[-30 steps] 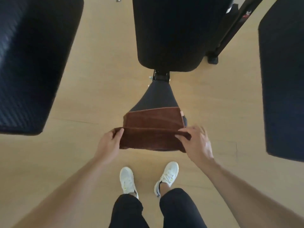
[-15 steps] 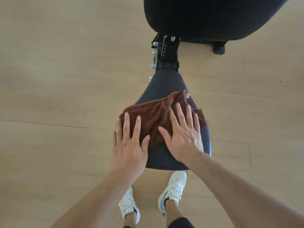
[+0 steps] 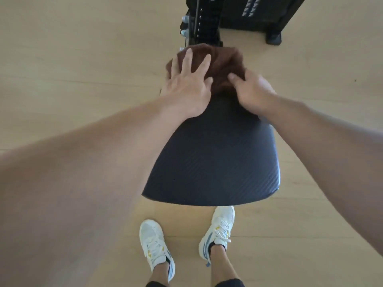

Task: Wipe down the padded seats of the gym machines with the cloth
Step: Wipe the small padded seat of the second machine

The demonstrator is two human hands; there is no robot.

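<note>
Brown cloth (image 3: 223, 65) bunched at narrow far end of padded seat (image 3: 211, 162). Left hand (image 3: 186, 88) flat, fingers spread, pressing it; right hand (image 3: 250, 90) clutching its edge. Wide near portion uncovered; wiping judged unfinished; other machines unseen.

One padded seat (image 3: 215, 158) here, one brown cloth (image 3: 219, 65) bunched at its narrow end. Two hands on it (left hand (image 3: 187, 88), right hand (image 3: 251, 91)), and two white sneakers (image 3: 156, 247) below.
</note>
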